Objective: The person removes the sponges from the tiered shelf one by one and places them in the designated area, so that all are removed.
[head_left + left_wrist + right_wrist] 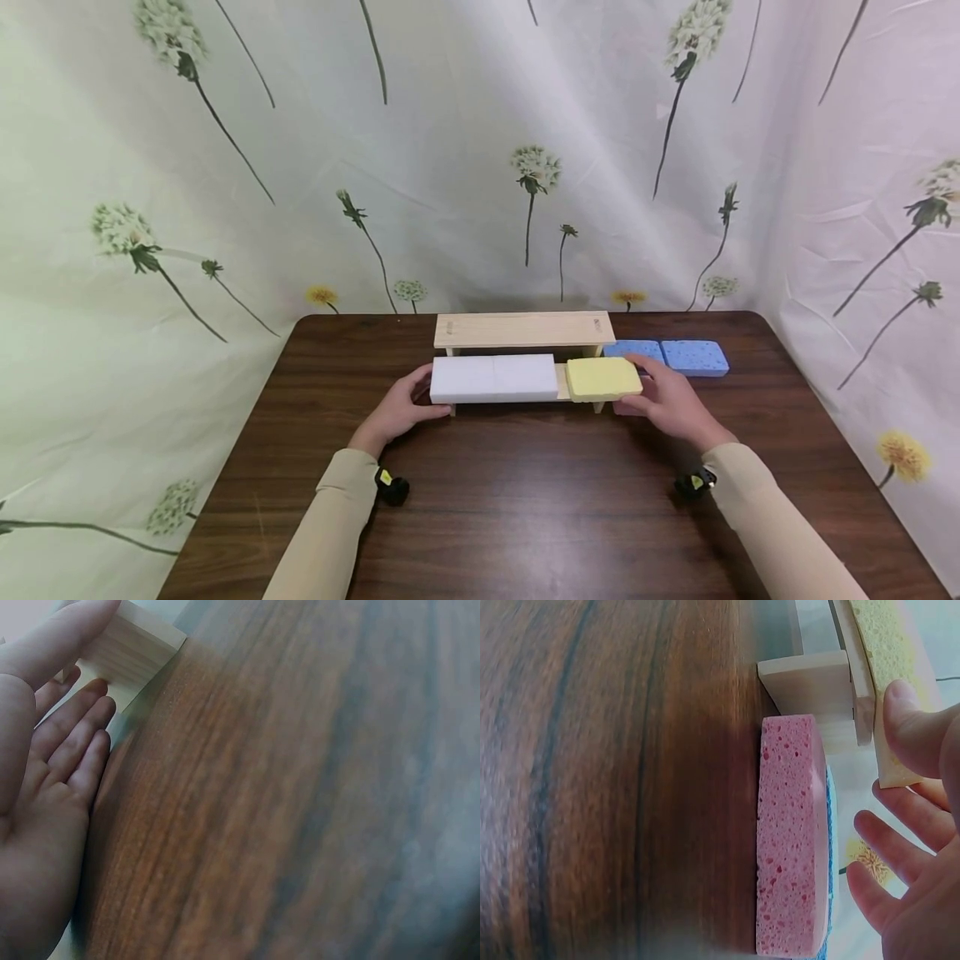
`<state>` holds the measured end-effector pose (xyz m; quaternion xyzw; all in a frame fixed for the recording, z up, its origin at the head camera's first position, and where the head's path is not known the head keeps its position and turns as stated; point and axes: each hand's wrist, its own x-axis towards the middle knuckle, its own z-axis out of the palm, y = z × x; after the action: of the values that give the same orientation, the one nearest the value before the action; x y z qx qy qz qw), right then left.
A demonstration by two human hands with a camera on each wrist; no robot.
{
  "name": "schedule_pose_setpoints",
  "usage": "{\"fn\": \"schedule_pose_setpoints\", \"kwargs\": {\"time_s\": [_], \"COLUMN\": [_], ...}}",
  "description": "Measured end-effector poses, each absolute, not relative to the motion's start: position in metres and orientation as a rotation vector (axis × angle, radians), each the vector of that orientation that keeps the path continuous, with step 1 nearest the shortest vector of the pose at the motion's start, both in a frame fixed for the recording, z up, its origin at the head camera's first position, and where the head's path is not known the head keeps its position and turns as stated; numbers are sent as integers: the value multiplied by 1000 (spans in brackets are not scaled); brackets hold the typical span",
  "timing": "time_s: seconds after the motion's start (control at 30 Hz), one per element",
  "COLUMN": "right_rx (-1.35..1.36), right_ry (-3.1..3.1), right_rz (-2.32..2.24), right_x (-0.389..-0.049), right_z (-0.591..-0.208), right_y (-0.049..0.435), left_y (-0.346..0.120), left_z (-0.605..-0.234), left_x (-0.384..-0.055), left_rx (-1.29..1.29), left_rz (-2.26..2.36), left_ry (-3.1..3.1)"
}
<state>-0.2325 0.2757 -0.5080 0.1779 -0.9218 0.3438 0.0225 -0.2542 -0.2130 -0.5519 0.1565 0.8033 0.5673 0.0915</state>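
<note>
Two smooth white sponges lie end to end on the lower front board of a pale wooden stand. At their left end, my left hand holds the outer white sponge, thumb in front and fingers at the side and back. The left wrist view shows this hand beside a wooden leg; the sponge cannot be made out there. On the board's right end sits a yellow sponge. My right hand pinches its outer end, with the thumb on the front face.
Two blue sponges lie on the dark wooden table behind my right hand. A pink sponge stands beside the stand's right leg. The stand's higher board runs behind the white sponges, near a flowered curtain.
</note>
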Motion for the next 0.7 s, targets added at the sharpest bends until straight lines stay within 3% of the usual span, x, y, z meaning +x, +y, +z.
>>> {"fn": "schedule_pose_setpoints", "kwargs": {"time_s": [0.7], "right_rx": [414], "right_ry": [-2879], "right_rz": [1073], "right_x": [-227], "right_z": [-508], "right_y": [300], "left_y": [-214], "left_z": [-551], "left_x": [-254], "left_rx": [467], "left_rz": [1671], "left_ry": [2396]}}
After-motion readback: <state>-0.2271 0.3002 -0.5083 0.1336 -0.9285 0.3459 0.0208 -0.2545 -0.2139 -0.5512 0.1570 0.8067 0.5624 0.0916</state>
